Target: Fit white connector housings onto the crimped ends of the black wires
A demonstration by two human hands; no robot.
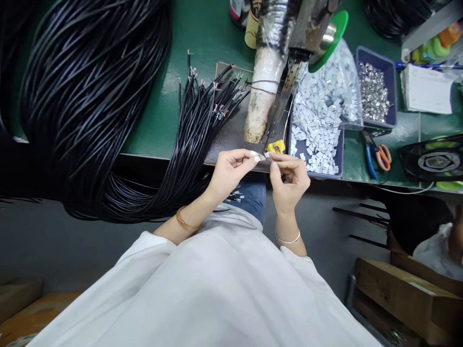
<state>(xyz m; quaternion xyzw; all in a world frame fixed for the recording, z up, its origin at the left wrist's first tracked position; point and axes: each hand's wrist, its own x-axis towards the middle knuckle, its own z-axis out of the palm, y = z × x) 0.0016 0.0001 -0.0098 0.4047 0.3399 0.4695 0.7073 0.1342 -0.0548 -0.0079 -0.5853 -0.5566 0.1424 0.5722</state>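
Note:
My left hand (231, 169) pinches a small whitish piece (257, 157) at its fingertips, close to the table's front edge. Facing it, my right hand (290, 177) is closed in a pinch on a small pale chip (267, 155). The fingertips of both hands nearly meet just below a soldering fixture with a white wrapped tube (262, 91). A yellow sticker (276, 146) lies right behind my right fingertips. Left of the fixture is a fanned bundle of black cables (191, 125) with stripped ends. To the right, a bin (341, 156) holds pale square chips (318, 140).
A big coil of black cable (94, 86) covers the left. On the right are a bin of metal parts (376, 91), pliers (376, 154), papers (427, 89) and a black fan (436, 161). A green spool (333, 41) hangs behind. A person's arm shows at the far right.

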